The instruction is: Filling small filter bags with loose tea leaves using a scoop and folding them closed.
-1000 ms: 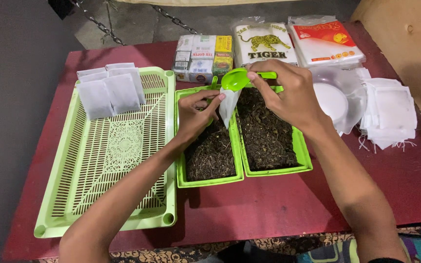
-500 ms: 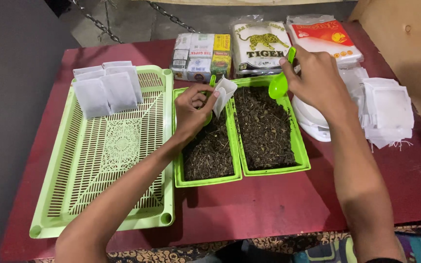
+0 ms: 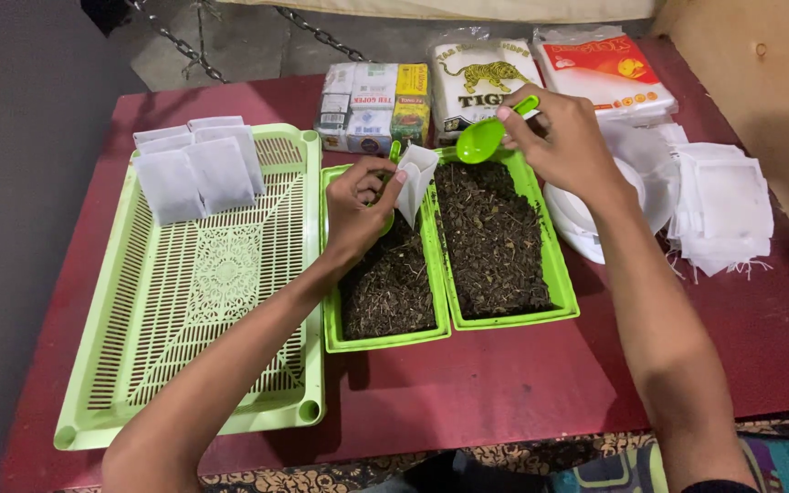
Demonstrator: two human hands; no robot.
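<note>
My left hand (image 3: 360,203) pinches a small white paper bag (image 3: 415,179) by its top and holds it open over the two green trays of dark loose tea (image 3: 495,239). My right hand (image 3: 563,141) grips a green plastic spoon (image 3: 486,137), its bowl hovering just right of the bag above the far end of the right tea tray. A second green spoon handle (image 3: 397,151) sticks up behind my left hand. Several filled white bags (image 3: 195,166) lie in the far corner of a large green slotted tray (image 3: 203,292).
Boxes (image 3: 374,107) and packets (image 3: 481,78) (image 3: 606,71) line the far edge of the dark red table (image 3: 504,383). A white bowl (image 3: 586,215) and a pile of empty white bags with strings (image 3: 723,205) lie to the right. A wooden panel (image 3: 760,82) stands at the far right.
My right hand swung the spoon away to the right, then brought it back toward the bag. My left hand lifted the bag slightly and kept its hold.
</note>
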